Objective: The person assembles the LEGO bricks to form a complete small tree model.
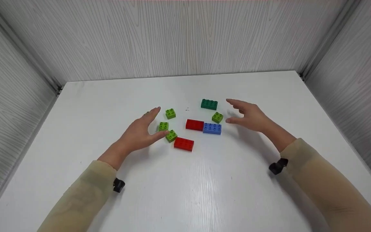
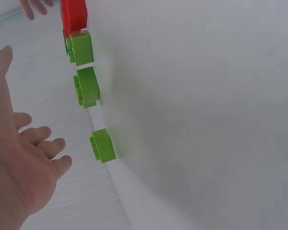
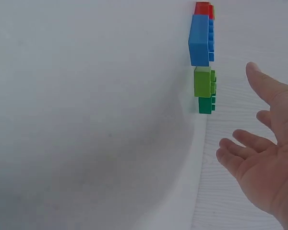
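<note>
My left hand (image 1: 137, 133) hovers over the left side of a loose group of toy building bricks, thumb and fingers spread, holding nothing. Near its thumb are two small lime green bricks (image 1: 163, 126), and another lime brick (image 1: 170, 113) lies beyond its fingertips. A further lime brick (image 2: 103, 145) is mostly hidden behind the hand in the head view. My right hand (image 1: 250, 116), empty with fingers apart, is held right of a lime brick (image 1: 217, 117) and a dark green brick (image 1: 209, 104). Between the hands, a red brick (image 1: 194, 124) lies against a blue brick (image 1: 212, 128); a second red brick (image 1: 184, 144) is nearer me.
The bricks lie on a white table (image 1: 185, 193) with a grey wood-grain panel (image 1: 185, 38) along its back. Similar panels stand at the left and right sides. Both sleeved wrists carry small black cameras (image 1: 279, 166).
</note>
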`<state>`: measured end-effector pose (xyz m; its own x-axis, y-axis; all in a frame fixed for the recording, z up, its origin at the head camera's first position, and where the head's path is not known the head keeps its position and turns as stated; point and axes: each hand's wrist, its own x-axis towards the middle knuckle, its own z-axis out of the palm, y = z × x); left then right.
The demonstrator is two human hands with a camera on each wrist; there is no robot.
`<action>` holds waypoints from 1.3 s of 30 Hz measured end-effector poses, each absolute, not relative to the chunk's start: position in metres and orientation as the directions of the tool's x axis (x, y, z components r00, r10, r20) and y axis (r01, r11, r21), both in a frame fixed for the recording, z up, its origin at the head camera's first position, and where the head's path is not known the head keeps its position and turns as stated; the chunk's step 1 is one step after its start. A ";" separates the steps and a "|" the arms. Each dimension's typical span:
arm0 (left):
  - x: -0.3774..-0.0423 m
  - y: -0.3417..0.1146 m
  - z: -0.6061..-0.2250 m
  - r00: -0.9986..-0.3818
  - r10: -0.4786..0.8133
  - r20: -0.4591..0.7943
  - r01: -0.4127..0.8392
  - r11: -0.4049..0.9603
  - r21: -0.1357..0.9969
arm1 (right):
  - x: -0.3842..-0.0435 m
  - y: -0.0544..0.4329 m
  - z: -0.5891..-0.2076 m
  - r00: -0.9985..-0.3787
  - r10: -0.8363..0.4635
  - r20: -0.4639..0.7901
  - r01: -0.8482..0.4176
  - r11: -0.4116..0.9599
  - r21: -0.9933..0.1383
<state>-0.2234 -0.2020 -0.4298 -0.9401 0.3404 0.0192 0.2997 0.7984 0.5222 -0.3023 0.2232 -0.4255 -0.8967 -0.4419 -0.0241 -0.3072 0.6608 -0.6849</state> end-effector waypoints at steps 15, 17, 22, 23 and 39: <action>-0.247 -0.208 -0.452 -0.942 0.328 -0.071 0.118 0.522 0.845 | -0.336 0.212 -0.441 -0.854 -0.497 -0.155 -0.184 0.567 -0.803; -0.248 -0.208 -0.455 -0.937 0.340 -0.081 0.112 0.512 0.852 | -0.336 0.212 -0.444 -0.845 -0.509 -0.168 -0.184 0.570 -0.801; -0.249 -0.210 -0.460 -0.931 0.352 -0.100 0.110 0.530 0.841 | -0.336 0.210 -0.450 -0.826 -0.527 -0.201 -0.168 0.571 -0.804; -0.249 -0.210 -0.461 -0.932 0.348 -0.102 0.109 0.536 0.837 | -0.336 0.210 -0.450 -0.823 -0.529 -0.207 -0.165 0.572 -0.803; -0.248 -0.206 -0.473 -0.956 0.290 -0.042 0.126 0.537 0.834 | -0.330 0.205 -0.455 -0.844 -0.479 -0.241 -0.145 0.636 -0.758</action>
<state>-0.2477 -0.2061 -0.4732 -0.9562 0.2897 -0.0421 0.1260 0.5372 0.8340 -0.3302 0.2048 -0.4547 -0.8438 -0.4794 -0.2412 -0.1446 0.6359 -0.7581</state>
